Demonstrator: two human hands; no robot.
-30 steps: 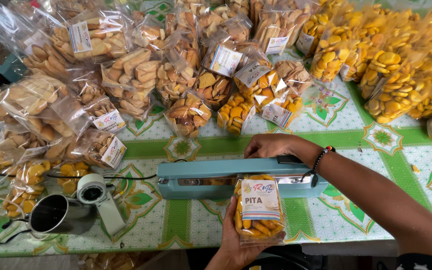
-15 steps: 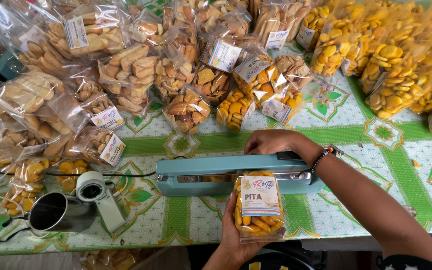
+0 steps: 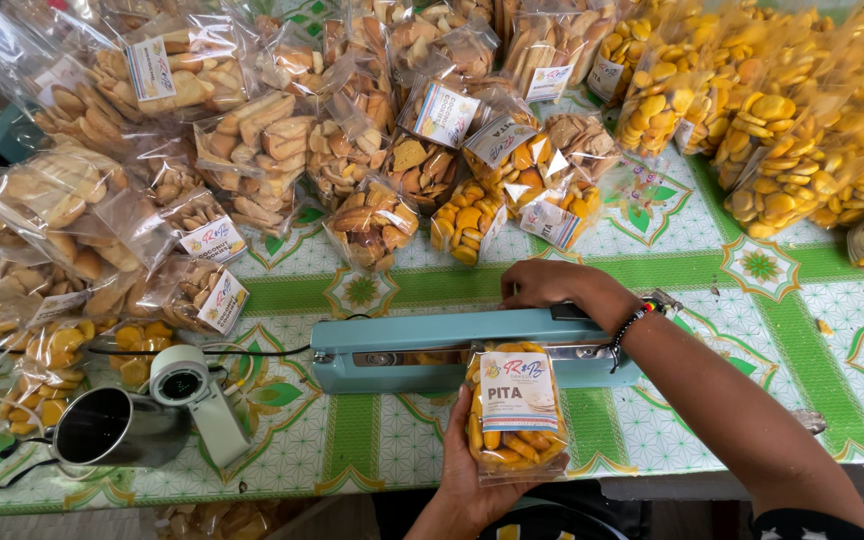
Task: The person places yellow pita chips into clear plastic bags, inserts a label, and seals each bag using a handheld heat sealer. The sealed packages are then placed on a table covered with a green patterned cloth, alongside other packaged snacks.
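Clear plastic bag of yellow chips [image 3: 515,418], cupped in your left hand [image 3: 472,478], may seal crooked if it tilts while your right hand [image 3: 544,284] presses flat on the pale blue bar sealer [image 3: 402,350].

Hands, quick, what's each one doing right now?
Left hand: closed on the snack bag.
Right hand: fingers bent, pressing down the sealer.

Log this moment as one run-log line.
left hand: holds snack bag, top edge in sealer | right hand: presses down blue heat sealer arm | nearby: metal cup, stacked snack bags on patterned tablecloth
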